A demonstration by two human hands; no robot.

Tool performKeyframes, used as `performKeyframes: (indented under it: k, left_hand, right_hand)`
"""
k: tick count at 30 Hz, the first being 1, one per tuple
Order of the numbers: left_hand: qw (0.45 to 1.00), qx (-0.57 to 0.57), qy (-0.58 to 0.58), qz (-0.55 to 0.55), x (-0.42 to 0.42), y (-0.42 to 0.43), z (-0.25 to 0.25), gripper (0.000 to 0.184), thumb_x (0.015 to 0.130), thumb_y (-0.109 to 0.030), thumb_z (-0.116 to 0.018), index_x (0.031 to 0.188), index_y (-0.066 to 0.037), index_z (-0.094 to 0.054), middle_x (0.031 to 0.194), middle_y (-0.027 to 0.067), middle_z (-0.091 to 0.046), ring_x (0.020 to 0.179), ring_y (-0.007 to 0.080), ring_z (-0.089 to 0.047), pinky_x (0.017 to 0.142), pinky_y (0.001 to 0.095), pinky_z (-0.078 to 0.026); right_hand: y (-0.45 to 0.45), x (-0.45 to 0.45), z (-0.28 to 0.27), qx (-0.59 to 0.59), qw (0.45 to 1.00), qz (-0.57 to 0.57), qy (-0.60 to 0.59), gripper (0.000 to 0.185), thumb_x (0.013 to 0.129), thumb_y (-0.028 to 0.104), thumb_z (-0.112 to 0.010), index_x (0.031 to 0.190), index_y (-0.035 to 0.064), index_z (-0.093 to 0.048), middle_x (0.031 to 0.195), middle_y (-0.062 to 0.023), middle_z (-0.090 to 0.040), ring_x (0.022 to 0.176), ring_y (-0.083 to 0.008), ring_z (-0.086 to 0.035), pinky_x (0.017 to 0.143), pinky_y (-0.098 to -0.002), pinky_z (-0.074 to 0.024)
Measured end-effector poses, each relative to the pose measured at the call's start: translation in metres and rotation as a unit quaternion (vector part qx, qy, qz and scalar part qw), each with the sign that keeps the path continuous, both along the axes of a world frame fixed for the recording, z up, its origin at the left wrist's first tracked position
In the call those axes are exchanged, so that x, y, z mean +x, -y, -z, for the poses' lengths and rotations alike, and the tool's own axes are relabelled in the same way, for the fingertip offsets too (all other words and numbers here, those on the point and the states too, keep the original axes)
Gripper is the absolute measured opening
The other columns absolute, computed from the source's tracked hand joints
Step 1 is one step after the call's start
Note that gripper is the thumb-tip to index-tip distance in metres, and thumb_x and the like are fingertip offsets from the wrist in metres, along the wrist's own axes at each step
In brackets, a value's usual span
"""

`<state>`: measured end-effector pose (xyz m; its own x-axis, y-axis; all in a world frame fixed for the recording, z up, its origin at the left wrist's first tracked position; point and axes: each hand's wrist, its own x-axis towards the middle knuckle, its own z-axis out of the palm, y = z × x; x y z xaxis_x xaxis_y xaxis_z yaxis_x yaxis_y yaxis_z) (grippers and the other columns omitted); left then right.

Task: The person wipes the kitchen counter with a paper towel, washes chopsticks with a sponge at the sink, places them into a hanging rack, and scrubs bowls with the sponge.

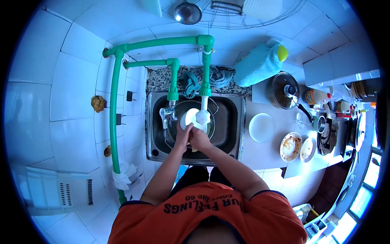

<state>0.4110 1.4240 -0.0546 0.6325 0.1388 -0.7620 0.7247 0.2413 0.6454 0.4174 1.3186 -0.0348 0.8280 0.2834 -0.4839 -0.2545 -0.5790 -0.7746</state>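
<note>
Both my hands are together over the metal sink [240, 134], just below the white tap knob [202, 117]. My left hand [183, 137] is closed at the lower edge of a white dish [189, 118], its fingers up against the other hand. My right hand [199, 139] is beside it, fingers curled, and what it may hold is hidden. Behind the dish, a round pan [173, 129] lies in the sink basin. A small metal tap [165, 114] is to the left of the dish.
Green pipes [115, 97] run along the wall at left and above the sink. Dark cloths [189, 84] lie on the speckled ledge. Right of the sink are a white plate [261, 127], a food-stained plate [291, 146] and a lidded pan [285, 91].
</note>
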Motion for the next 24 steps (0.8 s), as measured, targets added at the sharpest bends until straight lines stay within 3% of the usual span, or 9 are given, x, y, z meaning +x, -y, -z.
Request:
performKeyframes:
  k: [4, 6, 10, 12, 15, 18, 21, 22, 24]
  left_hand:
    - [0.999, -0.002, 0.031, 0.015, 0.016, -0.01, 0.013, 0.062, 0.078, -0.029, -0.052, 0.133, -0.011, -0.027, 0.119, 0.0169, -0.045, 0.103, 0.0307, -0.053, 0.073, 0.0434, -0.052]
    - [0.992, -0.01, 0.046, 0.116, 0.022, -0.018, 0.015, 0.056, 0.078, -0.026, -0.05, 0.128, -0.013, -0.031, 0.114, 0.0164, -0.047, 0.091, 0.029, -0.059, 0.063, 0.0423, -0.056]
    - [0.996, -0.074, 0.034, -0.021, 0.026, 0.003, 0.032, 0.057, 0.075, -0.021, -0.052, 0.128, -0.016, -0.03, 0.113, 0.0142, -0.047, 0.101, 0.0271, -0.053, 0.073, 0.0477, -0.05]
    - [0.991, -0.014, 0.12, -0.058, 0.017, 0.018, 0.074, 0.054, 0.073, -0.014, -0.051, 0.125, -0.015, -0.034, 0.11, 0.0128, -0.048, 0.103, 0.0274, -0.05, 0.074, 0.0466, -0.046]
    - [0.994, 0.056, 0.049, 0.083, 0.016, -0.002, 0.048, 0.056, 0.073, -0.008, -0.047, 0.126, -0.012, -0.033, 0.111, 0.0142, -0.048, 0.098, 0.029, -0.054, 0.071, 0.0426, -0.051]
    - [0.974, 0.053, -0.017, 0.218, 0.024, -0.019, 0.026, 0.061, 0.069, 0.0, -0.049, 0.127, -0.011, -0.032, 0.111, 0.0154, -0.049, 0.093, 0.0294, -0.058, 0.068, 0.0386, -0.055]
    - [0.996, -0.03, 0.059, 0.053, 0.016, -0.003, 0.033, 0.071, 0.067, 0.003, -0.053, 0.13, -0.016, -0.028, 0.116, 0.0125, -0.045, 0.103, 0.029, -0.053, 0.071, 0.0447, -0.053]
    - [0.999, -0.031, 0.0, 0.033, 0.016, 0.006, 0.025, 0.075, 0.067, 0.003, -0.054, 0.132, -0.019, -0.024, 0.12, 0.0114, -0.043, 0.106, 0.0297, -0.05, 0.073, 0.0484, -0.051]
    - [0.995, -0.044, -0.008, 0.089, 0.016, 0.001, 0.023, 0.078, 0.068, 0.004, -0.054, 0.133, -0.022, -0.02, 0.122, 0.0115, -0.042, 0.106, 0.0305, -0.051, 0.076, 0.0496, -0.049]
  right_hand:
    - [0.04, 0.004, 0.016, 0.017, 0.963, -0.161, 0.216, 0.035, 0.071, 0.012, -0.06, 0.105, 0.0092, -0.057, 0.114, -0.0149, -0.056, 0.104, -0.0337, -0.054, 0.087, -0.0421, -0.0436]
    - [0.083, 0.023, 0.026, -0.15, 0.808, -0.329, 0.465, 0.036, 0.073, 0.012, -0.057, 0.108, 0.0186, -0.058, 0.124, -0.0092, -0.049, 0.118, -0.0279, -0.045, 0.098, -0.0405, -0.0382]
    - [0.064, 0.032, 0.016, -0.166, 0.856, -0.298, 0.388, 0.03, 0.077, 0.015, -0.055, 0.106, 0.0191, -0.059, 0.122, -0.0164, -0.049, 0.112, -0.0316, -0.051, 0.087, -0.0419, -0.0464]
    - [0.031, 0.027, -0.007, -0.14, 0.965, -0.221, -0.019, 0.034, 0.076, 0.017, -0.056, 0.11, 0.0196, -0.057, 0.121, -0.0122, -0.051, 0.108, -0.0287, -0.053, 0.082, -0.0414, -0.0491]
    - [0.059, 0.005, 0.03, -0.017, 0.958, -0.219, 0.184, 0.039, 0.076, 0.018, -0.056, 0.114, 0.0215, -0.053, 0.122, -0.0059, -0.051, 0.106, -0.0232, -0.055, 0.083, -0.0398, -0.0491]
    - [0.097, 0.035, 0.079, -0.135, 0.812, -0.344, 0.451, 0.038, 0.077, 0.021, -0.057, 0.115, 0.0243, -0.053, 0.122, -0.0017, -0.052, 0.103, -0.0205, -0.056, 0.083, -0.0382, -0.049]
    - [0.065, 0.013, 0.057, -0.167, 0.904, -0.281, 0.273, 0.036, 0.076, 0.022, -0.058, 0.113, 0.0236, -0.055, 0.116, -0.0024, -0.055, 0.102, -0.0207, -0.057, 0.084, -0.0378, -0.0487]
    - [0.047, 0.02, 0.029, -0.125, 0.949, -0.289, -0.009, 0.037, 0.078, 0.022, -0.058, 0.115, 0.0253, -0.056, 0.13, -0.0018, -0.045, 0.12, -0.0279, -0.043, 0.084, -0.0411, -0.0481]
    - [0.059, 0.01, 0.05, -0.07, 0.952, -0.285, 0.091, 0.039, 0.077, 0.02, -0.058, 0.115, 0.026, -0.055, 0.132, -0.0009, -0.044, 0.124, -0.0238, -0.039, 0.091, -0.0408, -0.0442]
